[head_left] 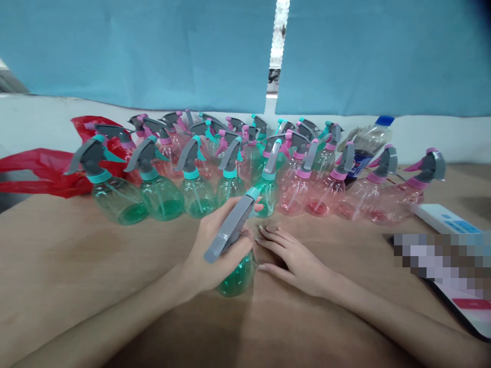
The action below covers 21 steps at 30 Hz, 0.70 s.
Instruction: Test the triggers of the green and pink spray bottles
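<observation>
A green spray bottle (235, 280) with a grey and turquoise spray head stands on the wooden table close to me. My left hand (215, 245) is closed round its neck, under the grey spray head, which points away from me. Most of the neck is hidden by the fingers. Just right of the bottle, my right hand (295, 255) is open with its fingers stretched toward it and nothing in them. I cannot tell whether those fingertips touch the bottle. Behind my hands, a green spray bottle (265, 197) and a pink spray bottle (295, 197) stand in the front row.
Several more green and pink spray bottles fill rows across the back. A red plastic bag (57, 174) lies at the left. At the back right stands a clear bottle with a blue cap (384, 121). A white box (445, 220) and a partly blurred flat object (473, 312) lie at the right.
</observation>
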### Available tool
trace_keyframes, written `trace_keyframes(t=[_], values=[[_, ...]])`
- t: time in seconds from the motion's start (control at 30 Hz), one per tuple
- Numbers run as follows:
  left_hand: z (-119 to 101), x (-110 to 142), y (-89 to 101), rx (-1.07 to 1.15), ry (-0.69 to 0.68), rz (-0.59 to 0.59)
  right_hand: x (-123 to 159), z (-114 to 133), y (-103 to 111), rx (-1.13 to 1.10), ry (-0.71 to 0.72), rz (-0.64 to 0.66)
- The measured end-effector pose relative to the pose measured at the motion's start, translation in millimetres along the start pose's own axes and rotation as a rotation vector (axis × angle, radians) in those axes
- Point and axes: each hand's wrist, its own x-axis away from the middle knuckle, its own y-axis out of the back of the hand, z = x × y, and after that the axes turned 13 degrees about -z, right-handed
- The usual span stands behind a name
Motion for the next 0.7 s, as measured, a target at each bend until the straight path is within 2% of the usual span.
trace_keyframes(t=[0.7], values=[[-0.2, -0.7, 0.1, -0.006, -0.010, -0.005, 0.1, -0.7, -0.5, 0.001, 0.006, 0.000]])
